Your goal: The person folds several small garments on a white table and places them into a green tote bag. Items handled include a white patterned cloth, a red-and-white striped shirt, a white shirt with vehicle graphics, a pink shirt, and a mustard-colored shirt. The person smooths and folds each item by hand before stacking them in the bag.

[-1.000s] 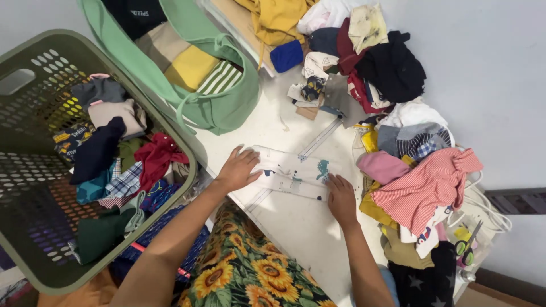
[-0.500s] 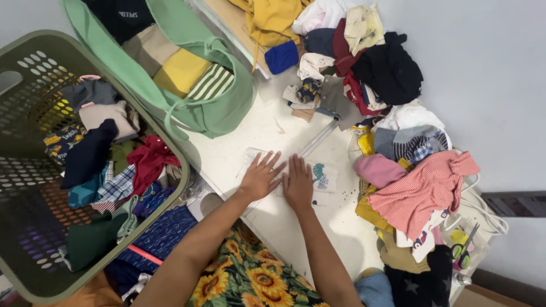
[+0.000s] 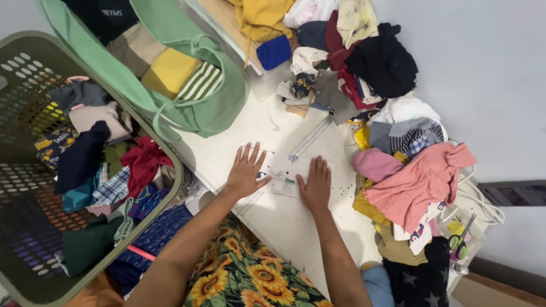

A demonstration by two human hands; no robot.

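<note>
**Both hands flat on small white cloth**

Olive laundry basket [image 3: 23, 170], left, w/ mixed clothes: navy, red, plaid. Green tote bag [image 3: 219, 108] behind holds yellow & striped folded bits. White table [image 3: 284, 222] centre; clothes pile [image 3: 398, 142] at right. Small white printed cloth [image 3: 282, 177] lies mid-table, pinned under both palms. Left hand [image 3: 245, 171] fingers spread wide, right hand [image 3: 315, 185] fingers close together, flat, gripping nothing. Vs 0.5 s ago: hands moved apart, cloth looks folded smaller.
</note>
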